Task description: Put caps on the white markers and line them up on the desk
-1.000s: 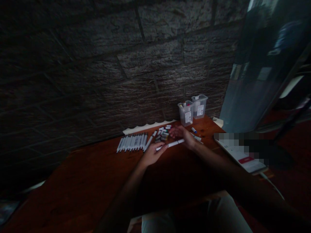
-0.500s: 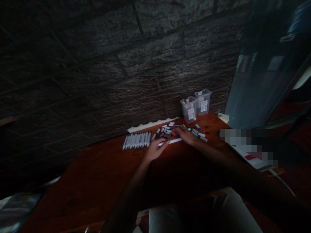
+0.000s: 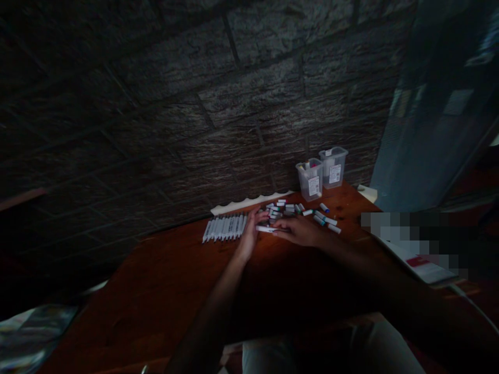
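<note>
My right hand (image 3: 301, 231) pinches the right end of a white marker (image 3: 265, 228), which lies level just above the wooden table. My left hand (image 3: 249, 235) is at the marker's other end, fingers stretched forward and apart; whether it touches the marker is hard to see. Left of it, a row of white markers (image 3: 224, 228) lies side by side, with dark tips. Beyond and between my hands are several loose short white caps (image 3: 277, 209) with coloured ends. More of these short pieces (image 3: 318, 220) lie right of my right hand.
Two clear plastic bins (image 3: 311, 182) with labels stand at the back right, the nearer one holding some pieces. A wavy white strip (image 3: 253, 201) runs along the stone wall (image 3: 234, 140). A flat white-and-red item (image 3: 423, 262) sits at the right edge of the wooden table (image 3: 156, 291).
My right hand has come back from the loose caps to the marker's right end. My left hand has loosened from its grip, its fingers now extended. The view has shifted slightly.
</note>
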A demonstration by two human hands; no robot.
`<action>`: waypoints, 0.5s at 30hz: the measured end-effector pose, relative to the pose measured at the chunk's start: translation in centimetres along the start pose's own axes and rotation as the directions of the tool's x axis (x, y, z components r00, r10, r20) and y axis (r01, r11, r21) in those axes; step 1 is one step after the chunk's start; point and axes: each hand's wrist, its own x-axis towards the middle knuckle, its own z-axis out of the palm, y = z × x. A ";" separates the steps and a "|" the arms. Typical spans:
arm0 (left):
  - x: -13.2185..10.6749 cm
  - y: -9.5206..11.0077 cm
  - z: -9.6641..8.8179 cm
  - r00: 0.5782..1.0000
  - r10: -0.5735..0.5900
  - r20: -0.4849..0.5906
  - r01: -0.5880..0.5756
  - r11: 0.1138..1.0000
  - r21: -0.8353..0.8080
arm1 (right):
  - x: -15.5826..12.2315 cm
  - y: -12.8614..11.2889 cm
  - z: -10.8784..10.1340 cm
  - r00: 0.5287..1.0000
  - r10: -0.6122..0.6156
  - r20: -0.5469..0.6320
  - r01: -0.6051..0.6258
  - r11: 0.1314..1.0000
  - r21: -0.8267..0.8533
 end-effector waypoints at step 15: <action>-0.4 1.9 0.0 0.997 0.049 -0.055 -0.062 0.962 -0.267 | -0.1 -2.5 -0.5 0.989 0.084 -0.124 -0.069 0.990 0.125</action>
